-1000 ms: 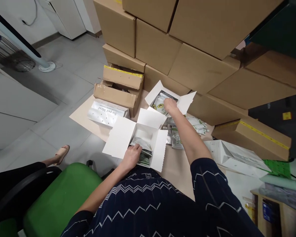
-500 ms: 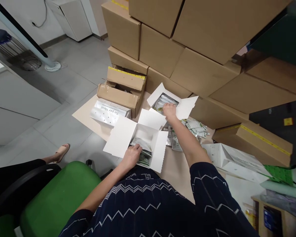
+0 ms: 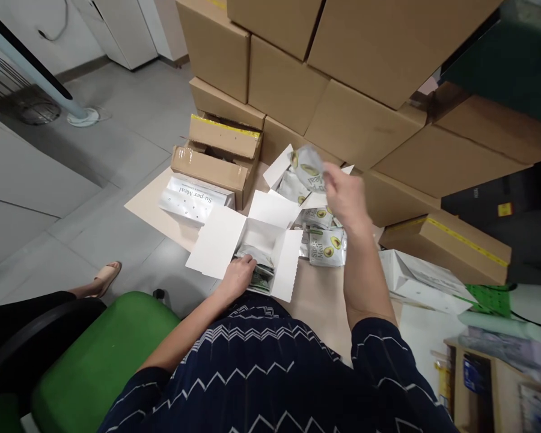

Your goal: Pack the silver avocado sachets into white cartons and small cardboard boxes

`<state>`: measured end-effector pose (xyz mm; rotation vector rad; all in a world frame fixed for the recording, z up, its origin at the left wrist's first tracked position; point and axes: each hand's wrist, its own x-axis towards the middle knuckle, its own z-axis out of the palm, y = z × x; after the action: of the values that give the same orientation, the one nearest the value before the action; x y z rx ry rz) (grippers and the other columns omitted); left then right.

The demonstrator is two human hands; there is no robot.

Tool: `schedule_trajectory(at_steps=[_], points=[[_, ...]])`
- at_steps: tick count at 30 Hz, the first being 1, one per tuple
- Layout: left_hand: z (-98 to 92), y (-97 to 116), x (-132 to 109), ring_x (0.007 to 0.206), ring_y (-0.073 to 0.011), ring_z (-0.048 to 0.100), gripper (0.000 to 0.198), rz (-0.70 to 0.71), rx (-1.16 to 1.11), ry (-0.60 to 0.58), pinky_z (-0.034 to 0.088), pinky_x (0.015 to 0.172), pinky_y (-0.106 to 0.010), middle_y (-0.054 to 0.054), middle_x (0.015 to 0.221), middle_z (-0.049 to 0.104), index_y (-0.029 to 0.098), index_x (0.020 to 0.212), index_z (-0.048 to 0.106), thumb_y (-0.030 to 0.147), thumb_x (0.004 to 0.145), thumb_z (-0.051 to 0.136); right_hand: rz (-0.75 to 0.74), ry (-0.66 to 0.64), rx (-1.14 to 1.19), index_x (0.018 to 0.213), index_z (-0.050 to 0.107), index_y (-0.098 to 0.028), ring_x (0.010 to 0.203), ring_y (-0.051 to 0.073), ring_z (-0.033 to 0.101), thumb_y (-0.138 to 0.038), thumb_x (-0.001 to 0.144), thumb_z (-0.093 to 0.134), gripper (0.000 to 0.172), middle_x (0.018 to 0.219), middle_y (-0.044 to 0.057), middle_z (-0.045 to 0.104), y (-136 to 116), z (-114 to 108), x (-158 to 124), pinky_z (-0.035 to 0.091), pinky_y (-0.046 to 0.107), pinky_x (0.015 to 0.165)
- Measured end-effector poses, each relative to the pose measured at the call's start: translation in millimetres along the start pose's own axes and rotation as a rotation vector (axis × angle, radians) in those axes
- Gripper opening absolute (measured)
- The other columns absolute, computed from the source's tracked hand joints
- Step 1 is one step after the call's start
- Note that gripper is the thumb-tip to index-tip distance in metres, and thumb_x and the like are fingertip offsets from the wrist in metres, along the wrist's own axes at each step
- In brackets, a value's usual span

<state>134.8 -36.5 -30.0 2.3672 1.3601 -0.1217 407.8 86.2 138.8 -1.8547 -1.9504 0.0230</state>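
Right grip: I have the right hand [image 3: 348, 195] closed on the edge of a flat silver avocado-print plastic pouch [image 3: 309, 168].
Pouch position: raised over the far open white cardboard box [image 3: 277, 167].
Left grip: left hand [image 3: 238, 275] reaches into the near open white cardboard box [image 3: 219, 240], fingertips at silver-and-green packets [image 3: 258, 258]; I cannot tell whether they grip.
Beige desk [image 3: 315, 294]: loose silver pouches [image 3: 328, 248] right of the near box.
Pouch risk: the edge-only hold could, I judge, let it twist or slip; an upright flap could snag it.
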Motion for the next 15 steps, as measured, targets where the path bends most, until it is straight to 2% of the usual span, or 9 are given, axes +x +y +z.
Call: schedule_trajectory(at_steps=[2, 3, 4, 6, 8, 10, 13, 15], points=[[-0.4, 0.4, -0.1, 0.088, -0.0215, 0.063, 0.027, 0.015, 0.014, 0.001, 0.05, 0.081, -0.036, -0.011, 0.106, 0.062, 0.016, 0.103, 0.066, 0.013, 0.098, 0.039, -0.069, 0.09, 0.141, 0.123, 0.069, -0.025, 0.071, 0.018, 0.061, -0.033, 0.1, 0.043, 0.036, 0.084, 0.002, 0.07, -9.3, -32.9, -26.3, 0.047, 0.031, 0.071], [-0.5, 0.5, -0.1, 0.088, -0.0216, 0.064, 0.027, 0.021, 0.02, 0.002, 0.05, 0.081, -0.035, -0.011, 0.105, 0.062, 0.016, 0.103, 0.065, 0.013, 0.098, 0.039, -0.096, 0.076, 0.187, 0.122, 0.07, -0.026, 0.07, 0.018, 0.061, -0.035, 0.1, 0.043, 0.035, 0.083, 0.001, 0.069, -14.4, -43.1, -38.9, 0.048, 0.031, 0.07], [-0.6, 0.6, -0.1, 0.088, -0.0217, 0.064, 0.027, 0.024, 0.025, 0.003, 0.05, 0.081, -0.035, -0.011, 0.105, 0.062, 0.016, 0.103, 0.065, 0.013, 0.098, 0.038, -0.121, 0.019, 0.214, 0.121, 0.07, -0.027, 0.071, 0.018, 0.062, -0.035, 0.101, 0.042, 0.036, 0.084, 0.001, 0.07, -19.9, -47.9, -50.5, 0.048, 0.03, 0.069], [-0.8, 0.6, -0.1, 0.087, -0.0219, 0.064, 0.028, 0.025, 0.029, 0.002, 0.05, 0.08, -0.036, -0.012, 0.104, 0.062, 0.016, 0.102, 0.065, 0.014, 0.099, 0.038, -0.181, -0.195, 0.222, 0.125, 0.068, -0.03, 0.079, 0.018, 0.065, -0.032, 0.102, 0.039, 0.038, 0.093, 0.001, 0.072, -31.8, -40.0, -69.1, 0.049, 0.03, 0.069], [-1.3, 0.5, 0.2, 0.087, -0.0226, 0.064, 0.028, 0.028, 0.035, -0.002, 0.051, 0.08, -0.036, -0.012, 0.104, 0.062, 0.015, 0.102, 0.065, 0.014, 0.099, 0.037, -0.237, -0.442, 0.173, 0.129, 0.065, -0.032, 0.089, 0.02, 0.067, -0.025, 0.101, 0.037, 0.041, 0.104, 0.002, 0.074, -44.2, -11.3, -80.7, 0.049, 0.029, 0.072], [-1.8, 0.6, 0.6, 0.087, -0.0234, 0.064, 0.028, 0.036, 0.04, -0.004, 0.051, 0.08, -0.037, -0.012, 0.104, 0.063, 0.015, 0.102, 0.065, 0.015, 0.099, 0.037, -0.268, -0.639, 0.091, 0.13, 0.064, -0.031, 0.094, 0.021, 0.068, -0.018, 0.097, 0.04, 0.043, 0.108, 0.004, 0.074, -55.8, 29.5, -86.4, 0.048, 0.028, 0.073], [-2.0, 1.8, 0.9, 0.09, -0.0237, 0.066, 0.028, 0.022, 0.047, 0.001, 0.053, 0.082, -0.037, -0.013, 0.106, 0.062, 0.015, 0.103, 0.065, 0.015, 0.099, 0.036, -0.312, -0.873, 0.002, 0.122, 0.067, -0.025, 0.096, 0.023, 0.069, -0.016, 0.095, 0.044, 0.037, 0.107, 0.007, 0.075, -68.1, 89.0, -88.6, 0.046, 0.028, 0.073], [-1.2, 3.3, 1.1, 0.091, -0.0227, 0.067, 0.026, -0.024, 0.051, 0.037, 0.054, 0.082, -0.036, -0.014, 0.116, 0.061, 0.015, 0.11, 0.063, 0.017, 0.099, 0.039, -0.341, -0.985, -0.033, 0.118, 0.068, -0.021, 0.1, 0.025, 0.069, -0.019, 0.096, 0.045, 0.032, 0.111, 0.011, 0.074, -72.0, 116.2, -89.3, 0.047, 0.029, 0.075]])
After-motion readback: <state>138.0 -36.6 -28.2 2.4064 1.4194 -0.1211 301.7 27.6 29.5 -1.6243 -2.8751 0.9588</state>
